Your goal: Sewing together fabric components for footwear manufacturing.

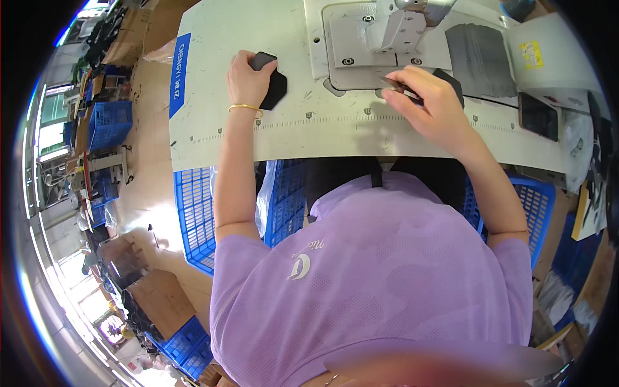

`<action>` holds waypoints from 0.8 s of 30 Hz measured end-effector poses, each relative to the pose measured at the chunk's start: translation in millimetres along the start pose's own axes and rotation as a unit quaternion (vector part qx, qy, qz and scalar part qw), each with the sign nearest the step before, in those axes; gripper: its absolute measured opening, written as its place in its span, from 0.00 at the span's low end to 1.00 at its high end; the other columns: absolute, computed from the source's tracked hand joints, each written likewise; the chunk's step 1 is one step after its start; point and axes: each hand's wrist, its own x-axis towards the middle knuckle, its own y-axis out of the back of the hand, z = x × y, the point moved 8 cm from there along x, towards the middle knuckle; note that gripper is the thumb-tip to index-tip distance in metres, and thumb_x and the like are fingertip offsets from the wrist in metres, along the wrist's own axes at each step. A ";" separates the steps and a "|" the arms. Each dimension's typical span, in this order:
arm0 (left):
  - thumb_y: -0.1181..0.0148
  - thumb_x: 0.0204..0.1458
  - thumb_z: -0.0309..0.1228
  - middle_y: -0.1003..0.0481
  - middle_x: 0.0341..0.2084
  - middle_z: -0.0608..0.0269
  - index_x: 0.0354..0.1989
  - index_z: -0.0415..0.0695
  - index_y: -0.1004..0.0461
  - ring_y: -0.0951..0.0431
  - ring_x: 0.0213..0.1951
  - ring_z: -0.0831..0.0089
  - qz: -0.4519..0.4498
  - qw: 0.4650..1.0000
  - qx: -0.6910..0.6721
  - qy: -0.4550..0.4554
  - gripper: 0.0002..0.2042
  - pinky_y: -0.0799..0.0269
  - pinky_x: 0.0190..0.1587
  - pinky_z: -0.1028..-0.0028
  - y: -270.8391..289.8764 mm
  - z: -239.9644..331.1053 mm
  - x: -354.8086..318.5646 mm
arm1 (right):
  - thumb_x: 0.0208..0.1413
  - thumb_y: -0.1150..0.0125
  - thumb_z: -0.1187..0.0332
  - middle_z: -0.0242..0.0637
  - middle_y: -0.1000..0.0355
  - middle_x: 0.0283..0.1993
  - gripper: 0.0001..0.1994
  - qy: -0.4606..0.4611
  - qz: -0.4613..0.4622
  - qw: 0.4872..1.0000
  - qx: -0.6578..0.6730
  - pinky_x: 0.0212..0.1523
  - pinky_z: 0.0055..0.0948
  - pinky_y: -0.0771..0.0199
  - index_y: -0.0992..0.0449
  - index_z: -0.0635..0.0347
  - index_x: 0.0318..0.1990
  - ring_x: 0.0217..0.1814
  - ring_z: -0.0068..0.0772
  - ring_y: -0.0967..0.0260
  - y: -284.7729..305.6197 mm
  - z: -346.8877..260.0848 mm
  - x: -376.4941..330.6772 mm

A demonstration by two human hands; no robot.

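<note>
Head view, nearest first: a lilac mesh shirt (374,271) filling the lower middle, shoulders and both forearms reaching up toward a white work table (213,122) whose near edge curves just above the lap. Under that edge, a blue slatted crate (196,213) on the left and another blue crate (538,206) on the right, both close against the seat, little room between them.

On the tabletop, left hand (248,80) with a gold bangle at the wrist, fingers curled over a black flat piece (274,87), thumb pressed on its upper corner, grip closed on it; piece lying well inside the table's left edge, bare surface around it. Right hand (429,100) nearer the sewing machine base (361,45), fingers pinched together on a second black piece (451,80), with a thin dark tool (396,84) poking out from the fingertips toward the machine plate. A printed ruler line running across the table just below both hands.

Further right, a grey stack of sheets (480,58), a dark phone (538,116) near the table's right end. Open wooden floor to the left of the table
</note>
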 end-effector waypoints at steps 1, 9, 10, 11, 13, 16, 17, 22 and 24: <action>0.28 0.42 0.39 0.23 0.39 0.54 0.41 0.39 0.24 0.24 0.41 0.64 -0.035 0.993 -0.112 0.019 0.21 0.29 0.47 0.70 -0.3 4.2 -2.0 | 0.56 0.36 0.58 0.38 0.28 0.33 0.19 -0.008 0.021 0.999 0.024 0.32 0.25 0.28 0.24 0.68 0.42 0.32 0.32 0.28 -3.3 2.1 -1.6; 0.43 0.59 0.26 0.21 0.34 0.63 0.41 0.36 0.24 0.22 0.36 0.78 -0.254 0.646 -0.718 0.054 0.06 0.28 0.43 0.78 16.2 96.8 -62.5 | 0.61 0.41 0.61 0.30 0.30 0.30 0.14 -0.108 0.104 0.958 0.243 0.28 0.21 0.38 0.22 0.67 0.42 0.27 0.18 0.38 -28.8 0.8 2.0; 0.43 0.59 0.26 0.21 0.34 0.63 0.41 0.36 0.24 0.22 0.36 0.78 -0.254 0.646 -0.718 0.053 0.06 0.28 0.43 0.78 15.2 100.0 -65.2 | 0.61 0.41 0.61 0.30 0.30 0.30 0.14 -0.109 0.105 0.958 0.243 0.28 0.21 0.38 0.22 0.67 0.42 0.27 0.18 0.38 -30.8 1.2 4.1; 0.44 0.60 0.26 0.20 0.35 0.62 0.42 0.37 0.25 0.22 0.37 0.78 -0.295 0.617 -0.728 0.053 0.07 0.27 0.44 0.78 11.0 107.8 -71.0 | 0.62 0.42 0.62 0.29 0.30 0.30 0.14 -0.126 0.089 0.941 0.300 0.28 0.20 0.39 0.22 0.66 0.42 0.28 0.16 0.38 -36.6 4.2 5.6; 0.44 0.61 0.27 0.20 0.37 0.58 0.44 0.36 0.26 0.20 0.38 0.75 -0.350 0.577 -0.737 0.050 0.08 0.25 0.44 0.77 6.9 126.1 -82.3 | 0.63 0.43 0.62 0.28 0.30 0.29 0.13 -0.144 0.073 0.922 0.353 0.28 0.19 0.40 0.22 0.65 0.42 0.28 0.15 0.39 -44.3 5.4 6.2; 0.48 0.63 0.29 0.23 0.33 0.60 0.43 0.38 0.27 0.23 0.37 0.74 -0.368 0.587 -0.719 0.054 0.08 0.28 0.45 0.74 3.2 134.0 -89.0 | 0.65 0.45 0.62 0.25 0.31 0.29 0.13 -0.118 0.068 0.907 0.398 0.27 0.17 0.43 0.22 0.63 0.42 0.27 0.13 0.42 -47.4 -0.1 3.7; 0.48 0.63 0.30 0.23 0.31 0.61 0.42 0.38 0.27 0.24 0.35 0.75 -0.371 0.592 -0.714 0.046 0.08 0.28 0.43 0.76 4.3 137.0 -89.2 | 0.65 0.45 0.62 0.25 0.31 0.29 0.13 -0.138 0.071 0.893 0.422 0.27 0.17 0.43 0.22 0.63 0.43 0.28 0.12 0.42 -48.6 2.5 0.1; 0.46 0.62 0.30 0.23 0.32 0.62 0.43 0.37 0.27 0.23 0.35 0.77 -0.378 0.604 -0.700 0.045 0.08 0.28 0.40 0.77 0.4 140.9 -91.3 | 0.66 0.47 0.62 0.24 0.31 0.30 0.13 -0.159 0.067 0.866 0.469 0.27 0.16 0.42 0.23 0.63 0.44 0.28 0.12 0.42 -51.4 4.9 -7.4; 0.46 0.62 0.30 0.23 0.32 0.63 0.43 0.37 0.27 0.23 0.35 0.78 -0.377 0.615 -0.692 0.032 0.08 0.27 0.40 0.78 1.4 143.6 -92.1 | 0.66 0.48 0.64 0.26 0.31 0.30 0.12 -0.118 0.109 0.895 0.417 0.28 0.18 0.40 0.23 0.64 0.43 0.28 0.14 0.40 -43.3 2.1 -7.1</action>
